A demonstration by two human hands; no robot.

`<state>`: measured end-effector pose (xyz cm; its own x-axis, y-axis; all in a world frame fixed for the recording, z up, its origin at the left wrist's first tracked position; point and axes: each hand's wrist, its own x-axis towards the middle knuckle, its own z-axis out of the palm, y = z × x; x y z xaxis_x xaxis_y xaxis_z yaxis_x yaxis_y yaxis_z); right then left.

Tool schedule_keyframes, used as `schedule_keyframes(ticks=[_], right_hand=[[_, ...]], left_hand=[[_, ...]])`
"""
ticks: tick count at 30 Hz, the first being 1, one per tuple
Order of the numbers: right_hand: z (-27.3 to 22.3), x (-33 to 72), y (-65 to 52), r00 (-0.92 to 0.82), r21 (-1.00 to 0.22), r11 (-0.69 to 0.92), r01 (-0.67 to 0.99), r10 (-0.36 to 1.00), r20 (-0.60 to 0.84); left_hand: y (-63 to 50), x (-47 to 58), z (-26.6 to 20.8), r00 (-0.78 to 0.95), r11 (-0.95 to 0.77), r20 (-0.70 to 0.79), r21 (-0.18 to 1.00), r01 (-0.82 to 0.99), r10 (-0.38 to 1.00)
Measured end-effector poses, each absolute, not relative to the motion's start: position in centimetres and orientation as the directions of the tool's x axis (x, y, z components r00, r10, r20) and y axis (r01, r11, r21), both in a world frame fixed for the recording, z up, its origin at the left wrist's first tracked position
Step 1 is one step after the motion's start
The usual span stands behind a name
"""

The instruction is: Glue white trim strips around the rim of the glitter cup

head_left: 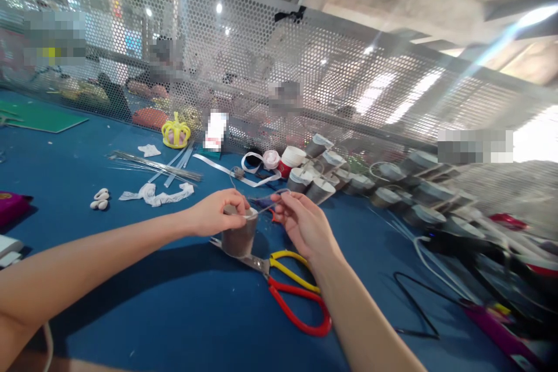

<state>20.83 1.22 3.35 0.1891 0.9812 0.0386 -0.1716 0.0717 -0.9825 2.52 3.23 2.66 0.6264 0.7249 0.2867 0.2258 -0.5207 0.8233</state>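
Note:
A small grey cup-like cylinder [238,239] with a pale top stands in the middle of the blue table, over the blades of the scissors. My left hand [220,212] is closed at its upper rim, thumb in front and fingers curled over the top. To the right, my right hand [303,221] pinches a thin grey cord [265,209], which runs towards the cylinder's rim. Whether the left fingertips also hold the cord cannot be made out. Large scissors [300,293] with one yellow and one red handle lie beneath both hands, blades slightly apart.
Several similar grey cylinders [320,189] are piled at the back right, beside a white ribbon roll [271,160]. Thin wires [152,164], crumpled white cloth [157,194] and a yellow crown-shaped piece [176,132] lie back left. A perforated metal screen [244,52] borders the table; a black cable [414,302] lies right.

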Motion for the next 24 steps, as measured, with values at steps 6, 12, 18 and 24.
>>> schedule_keyframes(ticks=[6,12,18,24], right_hand=[[5.3,21.0,5.8,0.120,-0.991,0.008,-0.130,0.993,-0.007],[7.5,17.8,11.4,-0.008,-0.999,0.040,0.014,0.999,0.040],[8.5,12.1,12.2,-0.296,-0.967,0.131,0.217,0.953,0.062],[8.1,13.3,11.2,-0.308,-0.860,0.148,0.488,0.951,-0.011]], left_hand=[[2.6,2.5,3.2,0.634,-0.457,0.245,0.868,0.193,0.733],[2.3,2.9,2.7,0.669,-0.132,0.073,0.991,0.037,0.740],[2.5,3.2,2.1,0.648,0.080,0.031,0.987,-0.142,0.761],[2.9,3.7,1.2,0.612,0.127,0.041,0.966,-0.228,0.790]])
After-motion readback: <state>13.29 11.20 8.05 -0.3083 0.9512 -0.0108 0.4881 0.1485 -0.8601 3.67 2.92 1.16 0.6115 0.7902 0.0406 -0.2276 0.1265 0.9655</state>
